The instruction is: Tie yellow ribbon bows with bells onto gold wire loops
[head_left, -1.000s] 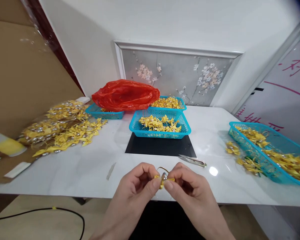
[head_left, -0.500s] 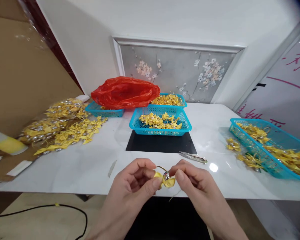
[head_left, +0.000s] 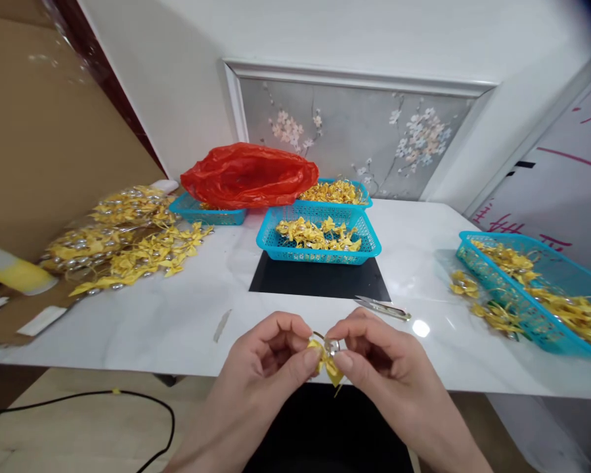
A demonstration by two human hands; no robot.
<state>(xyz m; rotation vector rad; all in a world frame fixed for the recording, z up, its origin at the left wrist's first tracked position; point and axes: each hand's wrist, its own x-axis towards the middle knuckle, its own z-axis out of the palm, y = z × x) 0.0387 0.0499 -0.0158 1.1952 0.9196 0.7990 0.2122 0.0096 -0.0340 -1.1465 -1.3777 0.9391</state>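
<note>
Right at the near edge of the white table [head_left: 128, 328], both hands are working one little yellow bow [head_left: 329, 361] with a silver bead at its middle and a thin gold wire loop poking up behind it. Left hand [head_left: 270, 361] pinches the bow's left wing between thumb and forefinger, other fingers curled in. Right hand [head_left: 374, 358] pinches the bead side the same way, thumb tip pressed right up against it. So both hands are closed on the same piece, fingertips nearly touching each other.

My read: this is the shaping or tightening bit on a single bow, with the ribbon tail hanging below the fingers. I'd guess the next move calls for a firm hold from the left hand while the right one works the wire or bead, small and careful, since the piece is tiny and would slip easily.

Just beyond the hands on the table lie small snips [head_left: 384, 307], at the near edge of a black mat [head_left: 320, 282]. A blue basket [head_left: 320, 253] of finished-looking bows sits on the mat's far side, with a red plastic bag [head_left: 249, 174] behind it to the left. A loose pile of bows [head_left: 123, 246] lies far left of the mat, and another long basket [head_left: 536, 295] far right.
</note>
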